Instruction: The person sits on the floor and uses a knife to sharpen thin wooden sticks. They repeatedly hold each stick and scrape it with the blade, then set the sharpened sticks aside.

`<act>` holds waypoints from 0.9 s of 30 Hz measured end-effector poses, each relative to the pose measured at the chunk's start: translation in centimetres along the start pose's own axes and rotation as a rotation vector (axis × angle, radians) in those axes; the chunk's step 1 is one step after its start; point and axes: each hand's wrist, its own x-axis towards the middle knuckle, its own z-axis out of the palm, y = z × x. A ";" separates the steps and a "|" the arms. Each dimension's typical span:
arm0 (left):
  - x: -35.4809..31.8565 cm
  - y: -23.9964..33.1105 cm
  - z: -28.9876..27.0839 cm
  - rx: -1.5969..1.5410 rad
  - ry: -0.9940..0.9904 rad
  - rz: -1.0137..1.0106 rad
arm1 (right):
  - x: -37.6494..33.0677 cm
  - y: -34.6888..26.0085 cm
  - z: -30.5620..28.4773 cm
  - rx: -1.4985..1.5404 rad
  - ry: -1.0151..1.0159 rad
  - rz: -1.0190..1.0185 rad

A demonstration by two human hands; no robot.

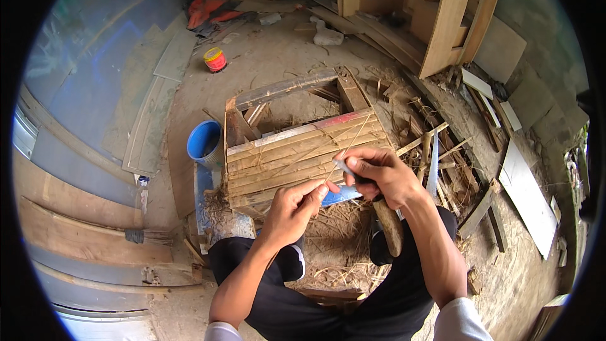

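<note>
Pinched between the thumb and fingers of my left hand [295, 208] is a thin, light brown strip [357, 131], like split cane or bamboo. It slants up and away over the wooden bench. My right hand [388, 173] is closed round a knife; its thick wooden handle [389, 227] sticks out below the palm. A pale grey part [343, 165], apparently the blade, shows by the thumb, against the strip. The rest of the blade is hidden by my fingers. Both hands hover over the near edge of the slatted wooden bench [271, 170].
A blue bucket [204, 140] stands left of the bench, and a red tub with a yellow lid [215, 60] farther off. Shavings [334, 240] lie between my feet. Scrap wood [448, 164] is heaped at right, near a white board [527, 199]. Tall plywood panels [449, 19] lean behind.
</note>
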 end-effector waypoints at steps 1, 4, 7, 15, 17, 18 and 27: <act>0.0 0.0 0.0 0.017 -0.008 0.003 | 0.2 -0.2 -0.1 0.026 0.042 0.024; 0.1 0.0 0.0 0.046 -0.007 0.003 | 0.3 -0.2 -0.8 0.095 0.124 0.007; 0.2 -0.1 0.0 0.056 -0.022 0.014 | 0.4 0.2 -1.4 0.117 0.100 -0.022; -0.5 -0.2 -0.2 0.001 -0.081 -0.026 | -0.1 -2.8 -4.5 0.269 0.556 -0.193; -0.3 -0.4 -0.2 -0.062 -0.045 -0.059 | -0.7 -2.7 -3.8 0.105 0.423 -0.123; -0.2 -0.4 -0.2 -0.039 -0.051 -0.068 | -0.9 -2.2 -2.9 0.044 0.280 -0.090; 0.3 -0.4 0.4 0.060 -0.038 -0.021 | 0.4 -0.3 -0.8 0.043 0.061 0.074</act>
